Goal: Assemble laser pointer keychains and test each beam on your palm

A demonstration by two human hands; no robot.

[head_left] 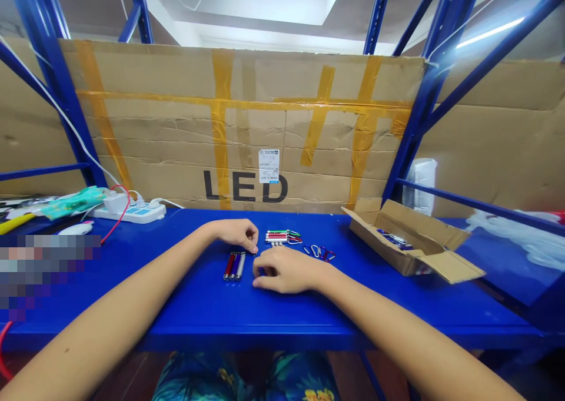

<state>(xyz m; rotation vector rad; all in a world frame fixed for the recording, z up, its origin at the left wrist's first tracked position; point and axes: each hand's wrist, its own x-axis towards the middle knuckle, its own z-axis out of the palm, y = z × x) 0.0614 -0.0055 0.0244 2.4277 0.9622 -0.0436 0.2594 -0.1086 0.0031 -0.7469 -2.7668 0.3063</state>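
"Metal tubes (pixel 233 267), pos.?"

"3 side by side on blue bench (pixel 198 310): red, purple, silver, nr side of L hand (pixel 236 234)."

"L hand state?"

"Fingers curled down, tips low over bench, just beyond R hand (pixel 285 269). Can't tell if gripping anything."

"And R hand?"

"Half-curled, palm down, just R of the 3 tubes. Fingertips partly hidden, so can't tell if it grips."

"Other stuff?"

"Clipped tubes (pixel 277 235), incl. green & red, lying crosswise just beyond R hand. Loose carabiners (pixel 315 251) beyond R wrist. Open carton (pixel 379 247) well to R, w/ blue items (pixel 396 239) inside."

"Bkgd?"

"Cardboard sheet (pixel 176 153) w/ LED print (pixel 236 186), tape strips (pixel 324 89), white label (pixel 269 166). Power strip (pixel 143 214) to far L, w/ plugs (pixel 115 203) in."
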